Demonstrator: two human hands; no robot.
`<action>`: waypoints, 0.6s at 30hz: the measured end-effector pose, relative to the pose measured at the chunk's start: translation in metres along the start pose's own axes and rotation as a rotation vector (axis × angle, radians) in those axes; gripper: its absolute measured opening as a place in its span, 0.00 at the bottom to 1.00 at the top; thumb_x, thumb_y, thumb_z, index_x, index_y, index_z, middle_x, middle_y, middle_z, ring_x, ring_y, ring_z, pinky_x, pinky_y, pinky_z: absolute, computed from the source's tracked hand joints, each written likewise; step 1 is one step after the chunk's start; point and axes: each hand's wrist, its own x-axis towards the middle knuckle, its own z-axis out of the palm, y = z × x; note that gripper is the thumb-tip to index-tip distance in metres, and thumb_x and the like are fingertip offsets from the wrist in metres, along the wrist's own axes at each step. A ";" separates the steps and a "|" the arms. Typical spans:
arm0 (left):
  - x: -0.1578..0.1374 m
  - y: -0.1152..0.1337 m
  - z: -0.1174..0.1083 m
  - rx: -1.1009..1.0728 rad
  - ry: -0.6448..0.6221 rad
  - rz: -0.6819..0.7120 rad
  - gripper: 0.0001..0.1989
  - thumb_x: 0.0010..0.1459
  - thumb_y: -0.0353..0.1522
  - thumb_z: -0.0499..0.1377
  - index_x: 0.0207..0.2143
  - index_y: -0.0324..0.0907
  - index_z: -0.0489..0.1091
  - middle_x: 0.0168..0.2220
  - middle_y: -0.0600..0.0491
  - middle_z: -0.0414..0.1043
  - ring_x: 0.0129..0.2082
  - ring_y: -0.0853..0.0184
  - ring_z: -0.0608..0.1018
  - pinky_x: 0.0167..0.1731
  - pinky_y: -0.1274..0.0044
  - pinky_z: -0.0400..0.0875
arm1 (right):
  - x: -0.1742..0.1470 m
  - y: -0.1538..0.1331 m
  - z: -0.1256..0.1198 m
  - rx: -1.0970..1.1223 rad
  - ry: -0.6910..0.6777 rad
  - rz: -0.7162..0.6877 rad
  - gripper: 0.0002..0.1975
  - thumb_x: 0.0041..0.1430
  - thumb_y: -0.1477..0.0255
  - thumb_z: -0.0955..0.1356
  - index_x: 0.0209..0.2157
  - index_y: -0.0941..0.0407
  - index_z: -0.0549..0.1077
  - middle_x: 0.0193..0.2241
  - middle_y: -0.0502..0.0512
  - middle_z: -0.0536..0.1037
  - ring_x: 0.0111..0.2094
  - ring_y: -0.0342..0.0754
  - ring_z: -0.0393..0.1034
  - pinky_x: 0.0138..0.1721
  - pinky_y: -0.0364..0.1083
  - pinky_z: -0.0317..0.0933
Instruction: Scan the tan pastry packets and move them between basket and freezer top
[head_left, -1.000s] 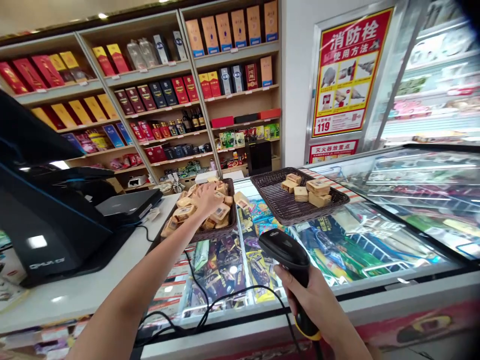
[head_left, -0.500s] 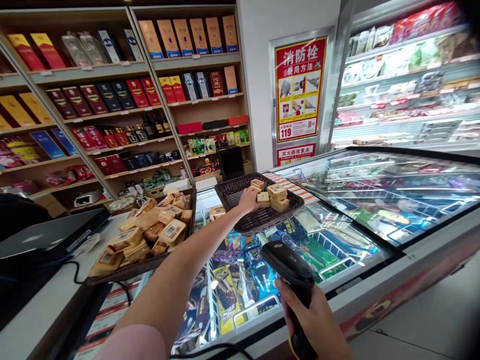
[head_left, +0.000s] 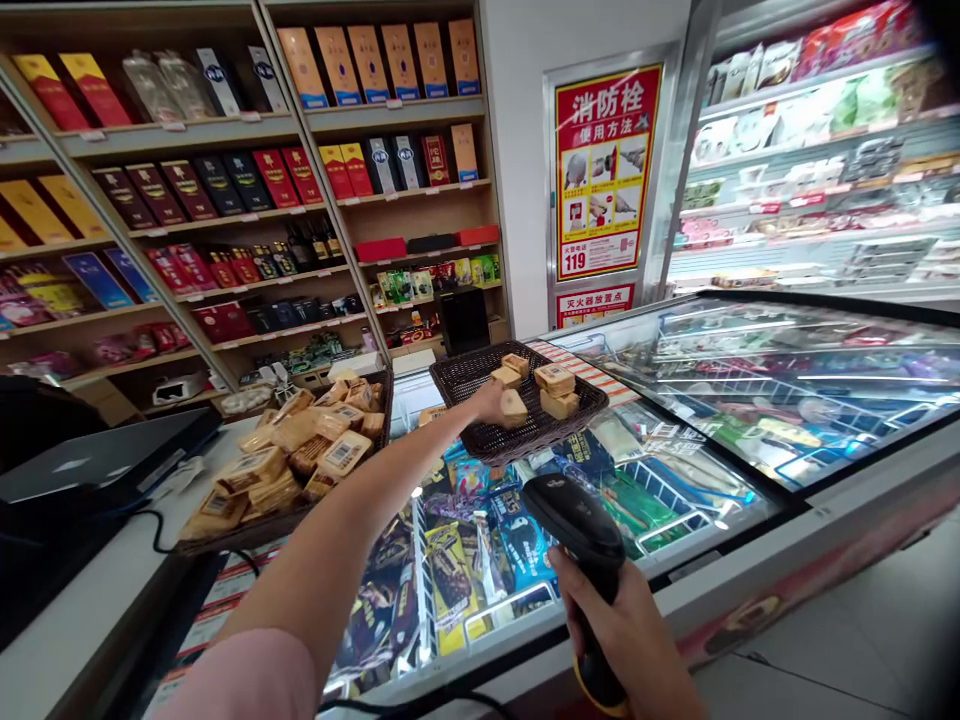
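My right hand (head_left: 611, 610) grips a black barcode scanner (head_left: 574, 520) by its handle, with its head pointing forward over the freezer. My left hand (head_left: 489, 400) reaches out into a dark brown woven basket (head_left: 484, 440). Its fingers are closed round a small packaged bread (head_left: 514, 408), partly hidden behind the hand. Several more packaged breads (head_left: 555, 378) lie in the same basket, some stacked. A second woven basket (head_left: 386, 400) to the left holds a heap of packaged breads (head_left: 345, 452), many with barcode labels.
Below the baskets is a glass-topped freezer (head_left: 735, 510) full of frozen packets. A counter with a dark flat device (head_left: 105, 455) stands on the left. Shelves of boxed bottles (head_left: 360, 65) line the back wall. A lit fridge (head_left: 810, 170) stands at right.
My left hand has drawn slightly back and down within the basket, bringing one packaged bread nearer me. The scanner stays almost where it was.
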 end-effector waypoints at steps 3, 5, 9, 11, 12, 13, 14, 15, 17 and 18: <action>-0.056 0.001 -0.025 -0.185 0.019 -0.058 0.43 0.39 0.33 0.73 0.58 0.38 0.64 0.59 0.38 0.68 0.58 0.45 0.71 0.57 0.61 0.68 | -0.009 -0.008 0.010 0.024 -0.010 -0.020 0.26 0.49 0.47 0.73 0.26 0.57 0.69 0.13 0.45 0.66 0.12 0.39 0.60 0.16 0.40 0.54; -0.101 0.001 -0.039 -0.335 0.013 -0.079 0.40 0.50 0.37 0.66 0.63 0.40 0.57 0.57 0.39 0.70 0.54 0.51 0.76 0.53 0.62 0.72 | -0.017 -0.014 0.019 0.031 -0.039 -0.041 0.26 0.49 0.47 0.72 0.25 0.57 0.69 0.13 0.45 0.65 0.12 0.39 0.59 0.16 0.40 0.55; -0.190 -0.001 -0.055 -0.887 0.021 -0.052 0.33 0.61 0.37 0.52 0.67 0.39 0.50 0.58 0.39 0.71 0.55 0.57 0.77 0.58 0.63 0.69 | -0.032 -0.023 0.047 0.065 -0.116 -0.038 0.26 0.50 0.47 0.72 0.23 0.57 0.68 0.12 0.45 0.65 0.13 0.39 0.59 0.16 0.40 0.54; -0.224 -0.003 -0.059 -1.313 -0.002 -0.088 0.34 0.60 0.39 0.55 0.66 0.35 0.54 0.58 0.37 0.71 0.56 0.53 0.76 0.61 0.61 0.64 | -0.040 -0.026 0.065 0.135 -0.165 -0.023 0.26 0.49 0.47 0.73 0.24 0.57 0.68 0.14 0.45 0.65 0.12 0.39 0.59 0.16 0.40 0.53; -0.238 -0.004 -0.061 -1.467 0.004 -0.126 0.35 0.60 0.41 0.57 0.65 0.34 0.56 0.58 0.36 0.71 0.57 0.52 0.76 0.62 0.60 0.63 | -0.044 -0.027 0.074 0.170 -0.188 -0.018 0.26 0.48 0.48 0.74 0.25 0.57 0.68 0.15 0.45 0.66 0.12 0.38 0.58 0.15 0.40 0.52; -0.250 -0.004 -0.062 -1.556 0.017 -0.173 0.35 0.61 0.43 0.58 0.65 0.35 0.57 0.59 0.36 0.71 0.57 0.52 0.76 0.62 0.61 0.64 | -0.048 -0.028 0.083 0.198 -0.210 -0.017 0.26 0.48 0.48 0.74 0.25 0.57 0.68 0.15 0.45 0.66 0.12 0.38 0.58 0.15 0.40 0.52; -0.260 -0.005 -0.064 -1.606 0.041 -0.221 0.34 0.62 0.44 0.58 0.65 0.35 0.58 0.59 0.36 0.70 0.57 0.52 0.76 0.62 0.62 0.64 | -0.051 -0.029 0.091 0.215 -0.228 -0.017 0.26 0.47 0.48 0.74 0.24 0.56 0.68 0.15 0.45 0.66 0.12 0.38 0.58 0.15 0.40 0.52; -0.269 -0.005 -0.065 -1.634 0.065 -0.263 0.34 0.63 0.46 0.57 0.65 0.36 0.59 0.59 0.37 0.70 0.57 0.53 0.76 0.61 0.63 0.65 | -0.055 -0.030 0.099 0.221 -0.243 -0.018 0.26 0.47 0.48 0.74 0.23 0.56 0.67 0.15 0.45 0.66 0.12 0.38 0.58 0.15 0.41 0.52; -0.283 -0.005 -0.067 -1.658 0.100 -0.309 0.32 0.65 0.47 0.55 0.64 0.37 0.61 0.59 0.39 0.71 0.58 0.55 0.75 0.60 0.65 0.67 | -0.061 -0.032 0.110 0.219 -0.275 -0.017 0.26 0.48 0.48 0.74 0.21 0.56 0.66 0.14 0.46 0.65 0.12 0.39 0.58 0.15 0.41 0.52; -0.289 -0.005 -0.068 -1.662 0.111 -0.316 0.32 0.65 0.47 0.55 0.64 0.37 0.62 0.59 0.39 0.71 0.58 0.55 0.75 0.60 0.66 0.67 | -0.064 -0.032 0.114 0.215 -0.292 -0.012 0.26 0.49 0.48 0.73 0.21 0.56 0.66 0.14 0.46 0.65 0.12 0.39 0.58 0.15 0.41 0.52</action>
